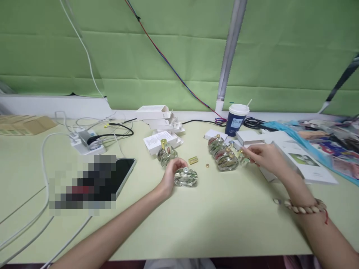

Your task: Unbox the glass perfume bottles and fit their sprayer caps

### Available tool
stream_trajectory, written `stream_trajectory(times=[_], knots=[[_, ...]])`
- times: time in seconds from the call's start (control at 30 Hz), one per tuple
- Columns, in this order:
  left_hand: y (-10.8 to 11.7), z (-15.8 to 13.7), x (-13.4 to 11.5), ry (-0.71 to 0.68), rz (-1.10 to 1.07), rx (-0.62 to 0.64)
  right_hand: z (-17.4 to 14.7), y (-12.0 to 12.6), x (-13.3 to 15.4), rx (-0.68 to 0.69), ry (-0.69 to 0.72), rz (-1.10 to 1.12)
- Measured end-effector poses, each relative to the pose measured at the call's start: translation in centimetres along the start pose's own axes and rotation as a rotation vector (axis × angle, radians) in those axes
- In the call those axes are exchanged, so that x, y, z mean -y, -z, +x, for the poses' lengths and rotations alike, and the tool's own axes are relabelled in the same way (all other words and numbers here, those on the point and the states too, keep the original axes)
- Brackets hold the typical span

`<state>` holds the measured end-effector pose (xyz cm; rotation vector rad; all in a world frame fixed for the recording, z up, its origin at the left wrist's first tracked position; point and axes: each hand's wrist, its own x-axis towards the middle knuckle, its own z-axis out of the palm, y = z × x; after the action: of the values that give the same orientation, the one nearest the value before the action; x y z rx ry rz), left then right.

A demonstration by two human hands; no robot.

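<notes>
A clear glass perfume bottle (pixel 186 178) stands on the table with its silver neck bare, and my left hand (pixel 171 175) is closed around its left side. My right hand (pixel 263 157) pinches at a small clear glass and gold piece (pixel 243 157); its exact kind is unclear, and the fingers partly cover it. Just left of it is a row of perfume bottles (pixel 226 161) with gold necks. Behind my left hand are other bottles (pixel 166 155), one with a gold cap (pixel 163 142). A gold cap (pixel 193 160) and a small gold ring (pixel 207 165) lie between my hands.
White boxes (pixel 161 142) are stacked at the back; opened white packaging (pixel 311 164) lies right. A lidded blue paper cup (pixel 237 119) stands near the wall. Left are a phone (pixel 126 172), a power strip (pixel 88 144) and cables. A clear bag of items (pixel 331 138) lies far right.
</notes>
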<state>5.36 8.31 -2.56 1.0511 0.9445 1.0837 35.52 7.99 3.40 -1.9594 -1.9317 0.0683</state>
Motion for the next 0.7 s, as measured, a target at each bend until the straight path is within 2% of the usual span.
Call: stream_trajectory(times=[0.07, 0.13, 0.2, 0.27, 0.37, 0.43, 0.53, 0.57, 0.7], knots=[[0.0, 0.2, 0.0, 0.008, 0.006, -0.009, 0.2, -0.5, -0.3, -0.209, 0.043, 0.086], [-0.1, 0.3, -0.2, 0.007, 0.02, -0.023, 0.4, -1.4, -0.5, -0.356, 0.1, 0.175], [-0.1, 0.5, -0.3, 0.006, 0.037, -0.016, 0.6, -2.0, -0.6, -0.419, 0.178, 0.208], [-0.1, 0.7, -0.4, 0.003, 0.054, 0.002, 0.6, -1.9, -0.3, -0.411, 0.233, 0.248], [0.1, 1.0, -0.4, -0.011, 0.063, 0.006, -0.3, -0.4, 0.0, -0.271, 0.238, 0.35], [0.2, 1.1, -0.3, -0.027, 0.059, -0.006, -1.5, 0.8, -0.3, -0.079, 0.204, 0.364], [0.2, 1.1, -0.3, -0.044, 0.087, -0.002, -4.3, 2.1, -1.7, 0.276, 0.184, 0.284], [0.2, 1.0, -0.3, -0.049, 0.108, 0.007, -5.3, 2.2, -2.3, 0.355, 0.187, 0.241], [0.0, 0.9, -0.4, -0.068, 0.172, 0.042, -9.0, 1.8, -4.7, 0.487, 0.075, 0.175]])
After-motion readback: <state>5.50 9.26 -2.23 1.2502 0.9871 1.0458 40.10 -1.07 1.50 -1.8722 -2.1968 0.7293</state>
